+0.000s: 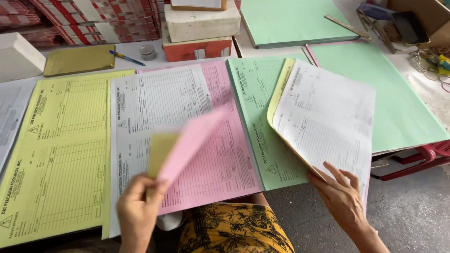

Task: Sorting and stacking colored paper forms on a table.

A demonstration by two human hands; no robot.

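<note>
Holding: my left hand [137, 211] is closed on a pink sheet [190, 143] with a yellow sheet [161, 151] behind it; both are lifted off the surface and blurred.
Left grip: fingers pinch the lower corner of the two sheets, thumb on the near side.
Right hand: my right hand [341, 197] is closed on the lower edge of a small lifted set of forms [326, 119], fingers spread on the white top sheet, thumb hidden beneath.
Lifted set: white sheet on top, a yellow edge curling out along its left side; it tilts above the green stack.
Yellow stack [56, 150]: lies flat at far left on the surface [136, 49], printed form face up.
White stack [145, 112]: just beside the yellow one, partly covering the pink.
Pink stack [225, 164]: lies under the white stack's right edge, directly below the raised pink sheet.
Green stack [255, 117]: right of the pink, touching it, partly under the lifted set.
Plain green sheets [398, 107]: large, at right, overhanging the edge.
Far side: blue pen [126, 57], tan envelope [79, 60], white block [201, 21].
</note>
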